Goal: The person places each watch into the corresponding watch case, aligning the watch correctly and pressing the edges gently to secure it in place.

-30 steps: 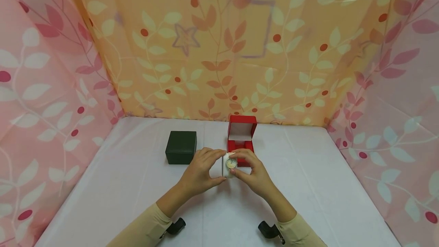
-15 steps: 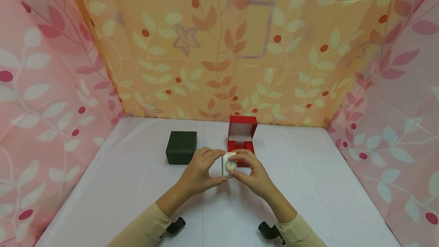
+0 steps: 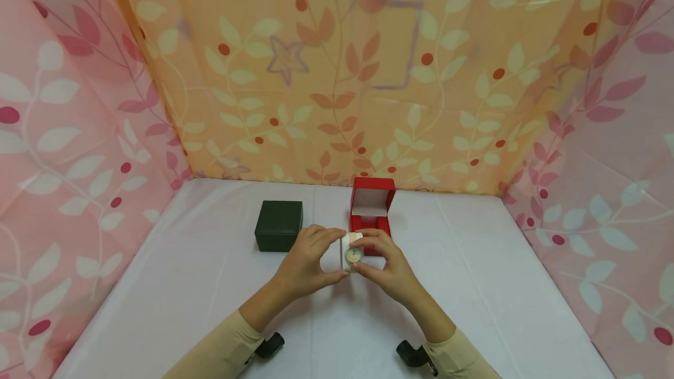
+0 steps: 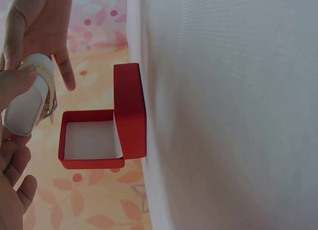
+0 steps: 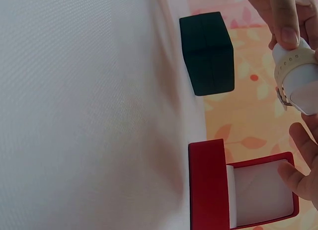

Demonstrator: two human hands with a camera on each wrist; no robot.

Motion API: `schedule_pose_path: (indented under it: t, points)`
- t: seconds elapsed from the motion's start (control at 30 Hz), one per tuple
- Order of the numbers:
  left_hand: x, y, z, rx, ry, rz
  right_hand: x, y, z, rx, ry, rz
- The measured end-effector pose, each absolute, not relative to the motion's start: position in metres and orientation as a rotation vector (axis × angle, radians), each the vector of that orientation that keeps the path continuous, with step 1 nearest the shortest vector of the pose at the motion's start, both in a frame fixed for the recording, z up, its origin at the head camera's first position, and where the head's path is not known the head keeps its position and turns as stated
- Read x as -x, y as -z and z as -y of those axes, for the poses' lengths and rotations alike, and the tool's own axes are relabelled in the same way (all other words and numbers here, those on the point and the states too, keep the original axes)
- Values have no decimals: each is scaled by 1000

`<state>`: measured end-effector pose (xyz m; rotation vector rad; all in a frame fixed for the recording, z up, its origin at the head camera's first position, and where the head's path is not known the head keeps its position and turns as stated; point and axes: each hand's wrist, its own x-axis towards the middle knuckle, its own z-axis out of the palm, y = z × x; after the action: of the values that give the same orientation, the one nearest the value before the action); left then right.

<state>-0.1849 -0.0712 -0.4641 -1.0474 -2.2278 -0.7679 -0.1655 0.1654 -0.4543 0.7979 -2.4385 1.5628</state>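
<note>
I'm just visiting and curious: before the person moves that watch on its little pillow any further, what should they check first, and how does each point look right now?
1. Both hands on the watch: ok; left hand and right hand pinch it from either side.
2. Strap wrapped round the white pillow: ok in the wrist views.
3. Red box open: ok, lid upright.
4. Red box cavity free: ok; the white lining shows nothing in it.
5. Dark green box out of the way: ok; shut, left of the red box.
6. Strap buckle fastened: cannot tell.
</note>
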Motion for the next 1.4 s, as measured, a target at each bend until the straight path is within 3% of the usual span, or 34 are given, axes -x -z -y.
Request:
schedule_pose_path:
  t: [1.4]
  points:
    - [186,457,76,1060,1036,2335,178,447,-188,-957,-1263,2496]
